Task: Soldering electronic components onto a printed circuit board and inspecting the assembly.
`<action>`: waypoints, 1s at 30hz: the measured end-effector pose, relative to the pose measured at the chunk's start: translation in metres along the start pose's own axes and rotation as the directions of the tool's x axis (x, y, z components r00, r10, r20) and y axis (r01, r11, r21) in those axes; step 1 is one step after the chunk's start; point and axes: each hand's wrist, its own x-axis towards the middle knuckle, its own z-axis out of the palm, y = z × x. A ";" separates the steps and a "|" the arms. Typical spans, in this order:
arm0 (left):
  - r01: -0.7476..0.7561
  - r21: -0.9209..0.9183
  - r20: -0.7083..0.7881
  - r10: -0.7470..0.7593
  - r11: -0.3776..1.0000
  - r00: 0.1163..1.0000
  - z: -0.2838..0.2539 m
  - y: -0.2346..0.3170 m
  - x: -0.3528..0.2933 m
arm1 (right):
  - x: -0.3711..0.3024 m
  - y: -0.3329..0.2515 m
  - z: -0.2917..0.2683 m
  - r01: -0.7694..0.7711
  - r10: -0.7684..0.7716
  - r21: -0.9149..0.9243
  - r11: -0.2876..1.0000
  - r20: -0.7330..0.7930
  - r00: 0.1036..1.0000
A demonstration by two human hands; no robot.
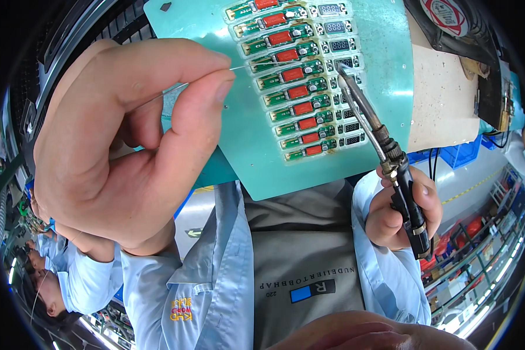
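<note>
My left hand (128, 134) pinches a thin silvery solder wire (242, 67) between thumb and forefinger. The wire's free end reaches right, over the row of small green circuit boards (262, 81) with red blocks. In my right hand (429, 201) is a black-handled soldering iron (364, 105), with a thin metal tube alongside its shaft. Its tip points up and left, at or just above one of the small dark digit displays (345, 62); contact cannot be made out. Boards and displays sit in slots of a pale green plate (385, 35), in two columns.
Beneath the plate's right side is a beige board (443, 99). A dark round-fronted device (446, 16) with a red-and-white sticker stands at the upper right. Blue bins (461, 153) lie beyond the bench. On the left, another person in light blue (81, 277) is close by.
</note>
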 end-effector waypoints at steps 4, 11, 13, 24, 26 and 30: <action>0.012 -0.013 -0.057 -0.012 1.000 0.998 0.004 0.007 -0.001 | -0.008 -0.005 -0.006 -0.032 0.051 0.108 0.994 -0.174 0.983; 0.046 0.003 -0.130 -0.045 0.999 0.990 0.002 0.014 -0.008 | -0.002 0.051 -0.051 0.018 -0.136 -0.277 0.961 -0.410 0.902; 0.032 -0.050 -0.140 -0.039 0.998 0.989 0.001 0.014 -0.014 | 0.018 0.058 -0.063 -0.184 -0.046 -0.347 0.920 -0.561 0.827; -0.056 -0.150 -0.197 0.026 0.987 0.980 0.011 0.005 -0.021 | -0.003 0.008 -0.040 -0.136 -0.018 -0.321 0.937 -0.433 0.901; -0.056 -0.134 -0.155 0.035 0.989 0.987 0.013 0.006 -0.021 | -0.014 -0.010 -0.033 -0.075 -0.005 -0.322 0.944 -0.240 0.971; -0.074 -0.104 -0.129 0.060 0.992 0.990 0.010 0.004 -0.020 | 0.004 -0.038 -0.016 -0.014 0.042 -0.254 0.967 0.105 0.994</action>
